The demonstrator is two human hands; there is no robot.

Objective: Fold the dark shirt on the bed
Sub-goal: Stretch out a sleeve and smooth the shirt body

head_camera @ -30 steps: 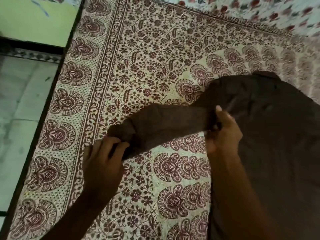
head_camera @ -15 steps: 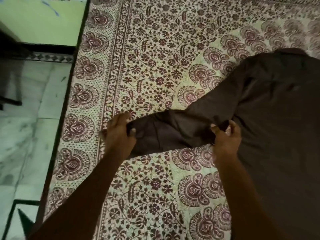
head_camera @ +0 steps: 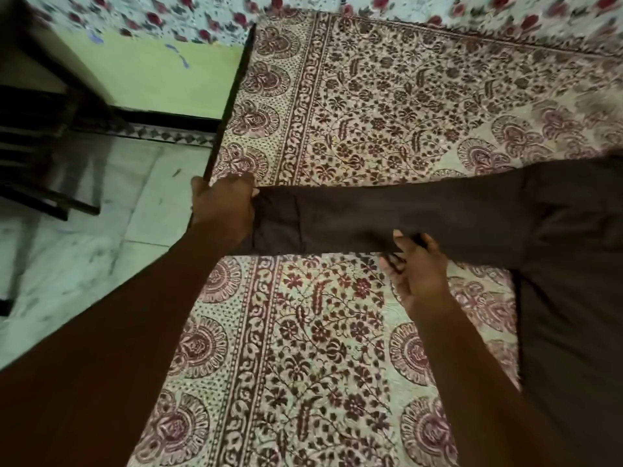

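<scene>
The dark brown shirt [head_camera: 573,281] lies on the patterned bed sheet [head_camera: 371,96], its body at the right edge of view. One long sleeve [head_camera: 387,217] is stretched out flat to the left, almost to the bed's edge. My left hand [head_camera: 222,210] grips the cuff end of that sleeve. My right hand [head_camera: 418,264] pinches the sleeve's near edge about halfway along, thumb on top of the cloth. The rest of the shirt runs out of view to the right.
The bed's left edge [head_camera: 232,96] has a dark border. Beyond it lie a pale marble floor [head_camera: 84,247], a green wall [head_camera: 161,72] and dark furniture legs [head_camera: 43,163]. A floral cloth [head_camera: 404,8] lies along the head of the bed.
Both hands have pulled the sleeve out to the left until it lies straight and level. My left hand now sits at the bed's edge. The view has swung left.
</scene>
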